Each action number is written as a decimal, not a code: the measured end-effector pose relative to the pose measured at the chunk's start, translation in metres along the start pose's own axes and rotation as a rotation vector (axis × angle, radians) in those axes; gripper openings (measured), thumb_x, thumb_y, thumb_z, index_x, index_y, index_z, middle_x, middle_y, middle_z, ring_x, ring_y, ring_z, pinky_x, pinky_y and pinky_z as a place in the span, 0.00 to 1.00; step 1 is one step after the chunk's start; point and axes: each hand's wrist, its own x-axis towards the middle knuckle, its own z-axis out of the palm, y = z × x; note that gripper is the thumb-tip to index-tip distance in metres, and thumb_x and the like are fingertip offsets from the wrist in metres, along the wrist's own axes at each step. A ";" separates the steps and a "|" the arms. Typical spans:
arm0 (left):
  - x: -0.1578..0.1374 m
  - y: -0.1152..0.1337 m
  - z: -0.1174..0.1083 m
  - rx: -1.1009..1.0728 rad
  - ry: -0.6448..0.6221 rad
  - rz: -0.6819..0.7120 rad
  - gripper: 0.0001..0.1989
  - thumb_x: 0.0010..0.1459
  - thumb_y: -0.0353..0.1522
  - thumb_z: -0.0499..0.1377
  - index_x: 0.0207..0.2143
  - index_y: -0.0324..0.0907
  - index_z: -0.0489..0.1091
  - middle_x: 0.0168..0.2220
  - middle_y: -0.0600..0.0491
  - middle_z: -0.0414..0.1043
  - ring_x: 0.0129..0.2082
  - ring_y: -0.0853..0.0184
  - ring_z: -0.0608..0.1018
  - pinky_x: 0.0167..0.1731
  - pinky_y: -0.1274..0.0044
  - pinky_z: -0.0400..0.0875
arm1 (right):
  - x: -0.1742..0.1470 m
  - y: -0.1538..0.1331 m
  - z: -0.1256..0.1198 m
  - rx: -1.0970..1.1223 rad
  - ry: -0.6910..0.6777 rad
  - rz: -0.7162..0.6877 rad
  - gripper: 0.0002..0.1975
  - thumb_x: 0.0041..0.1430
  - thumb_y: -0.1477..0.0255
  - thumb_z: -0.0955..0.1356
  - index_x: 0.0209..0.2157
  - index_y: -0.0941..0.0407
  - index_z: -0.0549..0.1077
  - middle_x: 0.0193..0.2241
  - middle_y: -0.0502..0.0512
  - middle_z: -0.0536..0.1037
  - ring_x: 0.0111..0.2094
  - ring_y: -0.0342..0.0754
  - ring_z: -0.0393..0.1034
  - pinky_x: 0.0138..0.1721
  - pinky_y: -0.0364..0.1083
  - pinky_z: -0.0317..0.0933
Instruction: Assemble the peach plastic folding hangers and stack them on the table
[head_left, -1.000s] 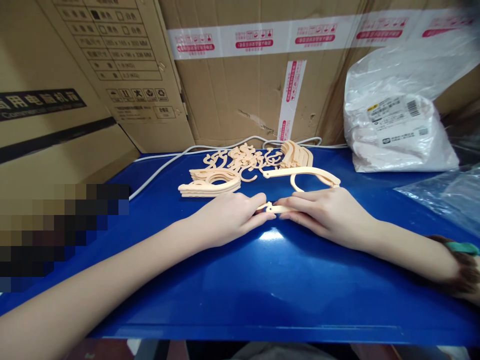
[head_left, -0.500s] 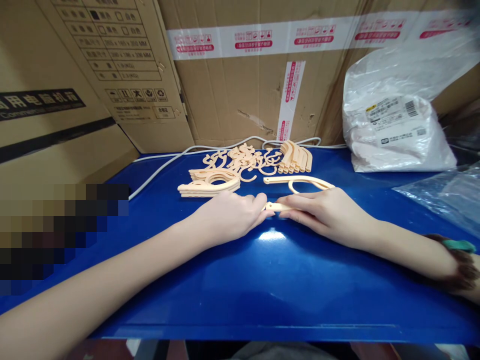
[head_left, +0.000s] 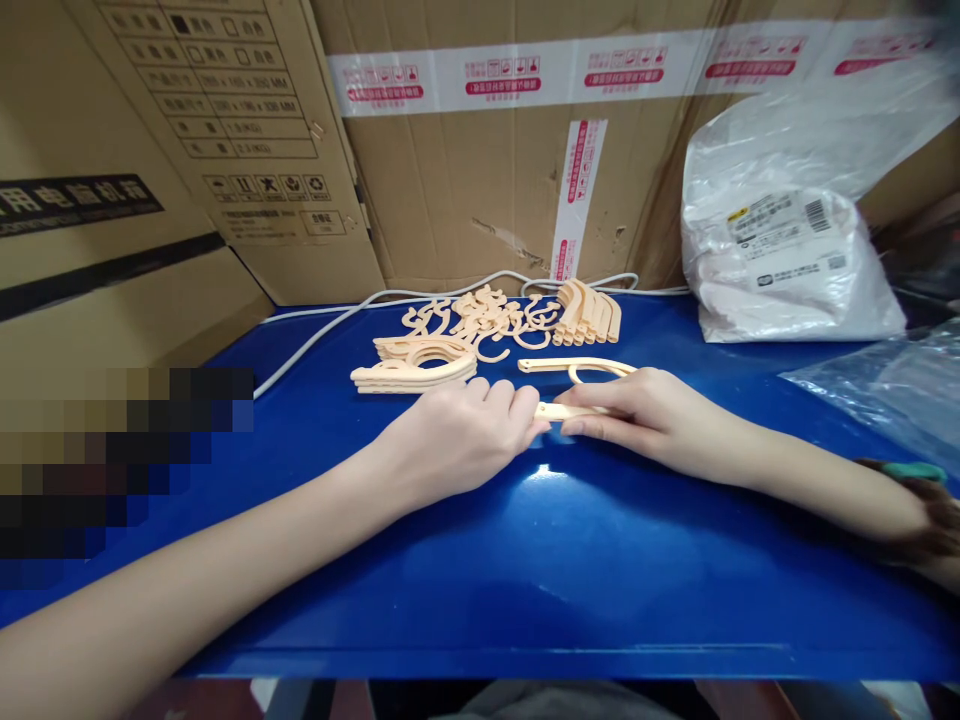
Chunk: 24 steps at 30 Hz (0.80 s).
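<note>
Joining looks to be the step in hand: nearer the person than the hook pile (head_left: 487,318), the right hand's (head_left: 660,412) fingers pinch a cream strip (head_left: 564,411), parted only by its thickness. The left hand's (head_left: 466,432) fingers are curled together on its other end, though whether they also cover a second piece is hard to tell. Next, I judge, calls for firm pressure there, the right grip steady.
</note>
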 end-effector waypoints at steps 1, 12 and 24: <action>0.000 0.000 0.000 0.003 0.002 -0.001 0.20 0.70 0.33 0.41 0.26 0.41 0.62 0.21 0.53 0.66 0.20 0.67 0.71 0.20 0.74 0.54 | 0.000 0.000 0.000 -0.004 0.000 -0.002 0.16 0.68 0.60 0.60 0.43 0.52 0.75 0.35 0.50 0.80 0.35 0.46 0.73 0.36 0.43 0.62; 0.001 -0.002 0.004 -0.096 0.042 -0.009 0.16 0.67 0.33 0.46 0.26 0.41 0.63 0.22 0.54 0.69 0.21 0.66 0.72 0.22 0.74 0.54 | -0.002 0.003 0.005 -0.109 0.032 -0.043 0.14 0.69 0.63 0.60 0.44 0.53 0.74 0.34 0.51 0.80 0.33 0.45 0.73 0.36 0.43 0.61; -0.002 -0.007 0.013 -0.464 -0.168 0.015 0.15 0.65 0.40 0.50 0.28 0.42 0.61 0.23 0.57 0.71 0.21 0.70 0.74 0.20 0.77 0.53 | -0.002 0.007 0.013 -0.318 0.072 -0.174 0.16 0.69 0.64 0.59 0.44 0.55 0.75 0.35 0.53 0.79 0.35 0.47 0.72 0.38 0.45 0.60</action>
